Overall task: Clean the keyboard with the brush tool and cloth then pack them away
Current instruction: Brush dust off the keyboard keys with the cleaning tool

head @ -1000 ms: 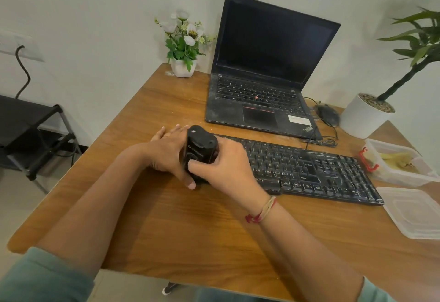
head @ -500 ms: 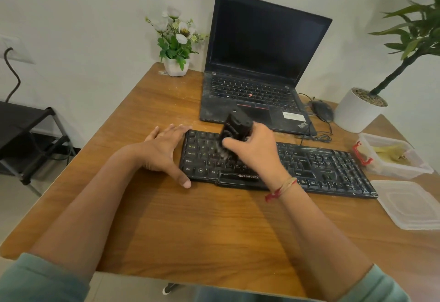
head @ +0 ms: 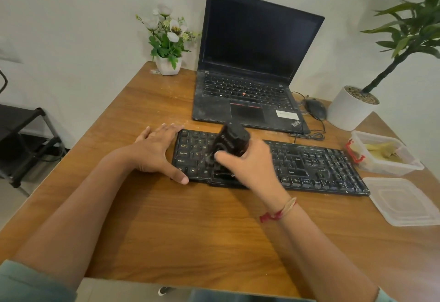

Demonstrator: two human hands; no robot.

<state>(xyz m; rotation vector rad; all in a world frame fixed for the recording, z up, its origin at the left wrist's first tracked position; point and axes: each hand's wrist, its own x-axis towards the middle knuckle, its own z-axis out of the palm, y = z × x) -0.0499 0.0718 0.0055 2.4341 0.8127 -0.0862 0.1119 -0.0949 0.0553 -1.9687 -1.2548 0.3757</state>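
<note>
A dusty black keyboard [head: 316,166] lies across the wooden desk [head: 190,225]. My right hand [head: 247,168] grips a black brush tool [head: 231,141], tilted, with its bristle end down on the keys left of the keyboard's middle. My left hand [head: 154,151] rests flat with straight fingers against the keyboard's left end, thumb along its front edge. A yellow cloth [head: 381,150] lies inside a clear plastic box [head: 395,167] at the right.
An open black laptop [head: 250,82] stands behind the keyboard, with a mouse [head: 315,108] and cable beside it. The box's lid [head: 404,201] lies at the right edge. A flower pot [head: 167,64] and a white planter [head: 347,108] stand at the back.
My right hand carried the brush tool from the keyboard's left end out over the keys, then back a little to the left. My left hand stayed at the left end.
</note>
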